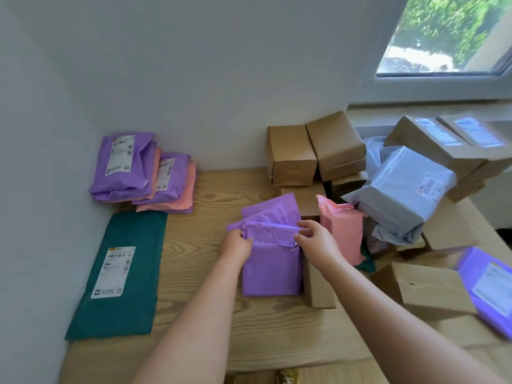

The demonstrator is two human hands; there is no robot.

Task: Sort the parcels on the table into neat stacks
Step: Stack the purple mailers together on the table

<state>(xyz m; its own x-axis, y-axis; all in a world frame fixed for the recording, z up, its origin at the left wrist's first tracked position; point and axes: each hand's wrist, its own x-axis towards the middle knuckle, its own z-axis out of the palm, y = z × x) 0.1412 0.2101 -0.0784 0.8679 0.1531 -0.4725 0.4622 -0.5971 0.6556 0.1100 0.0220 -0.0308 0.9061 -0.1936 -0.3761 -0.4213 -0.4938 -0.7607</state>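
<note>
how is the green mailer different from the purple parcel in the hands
The green mailer lies flat on the table, untouched; the purple parcel is gripped at its crumpled top flap by the left hand and right hand. The green mailer shows a white label face up; the purple parcel shows none. The green mailer looks thin, the purple parcel bulkier. Both are plastic mailing bags.

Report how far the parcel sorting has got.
Done: purple and pink mailers stacked by the wall, green mailer laid flat in front of them. In hand: left hand and right hand pinch the top fold of the purple parcel. Left: the grey bag, pink parcel and brown boxes lie jumbled on the right.
</note>
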